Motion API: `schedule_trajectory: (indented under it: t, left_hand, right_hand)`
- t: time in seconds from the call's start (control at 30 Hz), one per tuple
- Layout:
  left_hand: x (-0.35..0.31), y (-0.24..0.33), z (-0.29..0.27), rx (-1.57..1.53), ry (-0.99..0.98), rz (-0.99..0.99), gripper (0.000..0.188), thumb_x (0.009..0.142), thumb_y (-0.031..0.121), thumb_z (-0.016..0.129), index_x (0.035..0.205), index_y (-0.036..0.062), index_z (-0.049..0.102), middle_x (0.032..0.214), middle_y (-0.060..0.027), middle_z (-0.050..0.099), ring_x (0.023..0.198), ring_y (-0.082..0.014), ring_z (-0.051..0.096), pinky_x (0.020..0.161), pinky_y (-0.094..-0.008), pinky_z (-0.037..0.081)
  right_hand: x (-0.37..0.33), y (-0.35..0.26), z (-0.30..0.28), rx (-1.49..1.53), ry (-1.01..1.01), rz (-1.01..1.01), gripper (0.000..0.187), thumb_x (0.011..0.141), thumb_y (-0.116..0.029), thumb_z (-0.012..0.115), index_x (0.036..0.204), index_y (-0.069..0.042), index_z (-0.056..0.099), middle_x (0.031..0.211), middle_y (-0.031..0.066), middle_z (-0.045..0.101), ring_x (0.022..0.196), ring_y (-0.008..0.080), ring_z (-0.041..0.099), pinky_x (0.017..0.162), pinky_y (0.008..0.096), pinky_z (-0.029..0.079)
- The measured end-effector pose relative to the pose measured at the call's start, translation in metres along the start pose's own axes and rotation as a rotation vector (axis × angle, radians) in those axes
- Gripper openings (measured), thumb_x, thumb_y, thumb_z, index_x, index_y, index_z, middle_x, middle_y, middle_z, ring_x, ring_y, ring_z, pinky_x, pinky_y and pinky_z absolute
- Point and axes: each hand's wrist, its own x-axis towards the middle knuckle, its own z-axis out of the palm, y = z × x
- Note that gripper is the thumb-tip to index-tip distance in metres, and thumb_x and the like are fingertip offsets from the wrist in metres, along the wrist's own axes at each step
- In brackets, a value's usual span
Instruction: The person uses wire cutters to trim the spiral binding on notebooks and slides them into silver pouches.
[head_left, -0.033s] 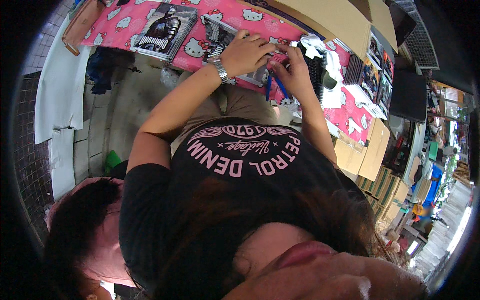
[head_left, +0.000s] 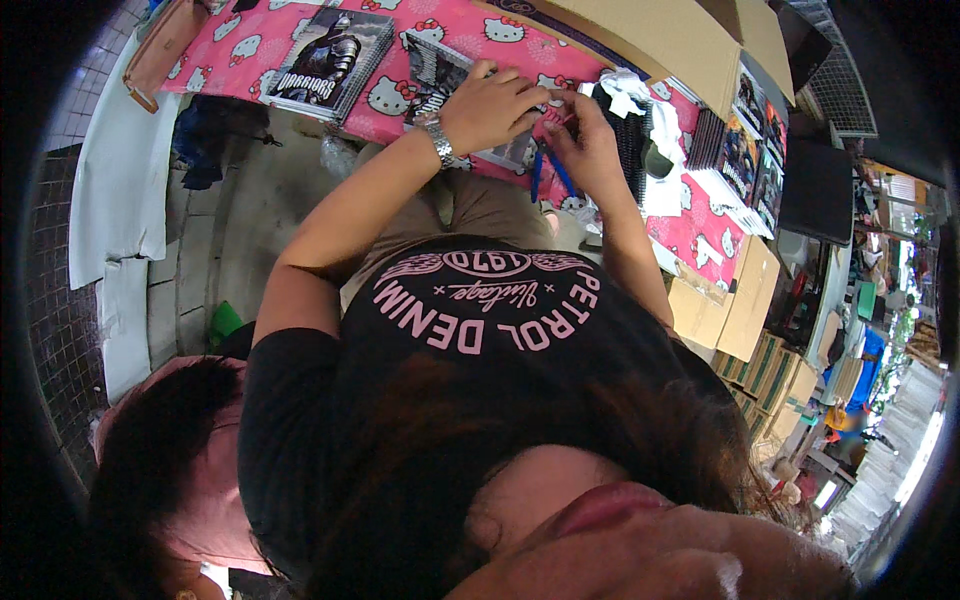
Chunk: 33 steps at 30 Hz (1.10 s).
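Grey-and-black book with a pictorial cover, lying at the near edge of the pink tabletop. Left hand rests over it, fingers bent; right hand is at the book's right side, thumb and fingers close together; what either grips cannot be told. Pale lettering, partly hidden, marks the cover.

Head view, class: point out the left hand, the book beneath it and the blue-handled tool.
Left hand (head_left: 490,108): head view, back of the hand.
Book (head_left: 433,72): head view, upper part of the cover.
Blue-handled tool (head_left: 537,177): head view, one of its two handles.
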Motion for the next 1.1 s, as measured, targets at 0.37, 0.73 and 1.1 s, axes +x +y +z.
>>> schedule_trajectory:
  t: [0.37, 0.73, 1.1]
  left_hand:
    - [-0.012, -0.013, 0.001, 0.089, 0.148, -0.120, 0.041, 0.083, 0.056, 0.056, 0.102, 0.0208, 0.064, 0.108, 0.0030, 0.060, 0.123, -0.0203, 0.045, 0.090, -0.0831, 0.011]
    - [-0.021, -0.012, -0.005, -0.026, -0.030, -0.117, 0.046, 0.075, 0.055, 0.067, 0.101, 0.0175, 0.066, 0.110, 0.0016, 0.056, 0.121, -0.0223, 0.045, 0.098, -0.0784, 0.011]
    - [-0.023, -0.015, -0.011, -0.053, -0.021, -0.081, 0.045, 0.077, 0.057, 0.065, 0.100, 0.0180, 0.064, 0.109, -0.0003, 0.055, 0.119, -0.0216, 0.046, 0.094, -0.0819, 0.011]
  right_hand:
    - [-0.053, 0.248, -0.074, -0.617, 0.159, 0.731, 0.056, 0.071, -0.050, 0.073, 0.101, -0.002, 0.066, 0.100, 0.0230, 0.066, 0.104, 0.0375, 0.059, 0.091, 0.0431, 0.046]
    - [0.018, 0.027, -0.041, 1.000, -0.583, -0.023, 0.045, 0.075, -0.031, 0.064, 0.104, 0.003, 0.066, 0.113, 0.0167, 0.062, 0.102, 0.0245, 0.059, 0.092, 0.0336, 0.044]
    - [0.029, 0.032, -0.027, 1.128, -0.587, 0.001, 0.050, 0.072, -0.036, 0.065, 0.105, 0.001, 0.064, 0.121, 0.0133, 0.055, 0.116, 0.0262, 0.050, 0.098, 0.0365, 0.040]
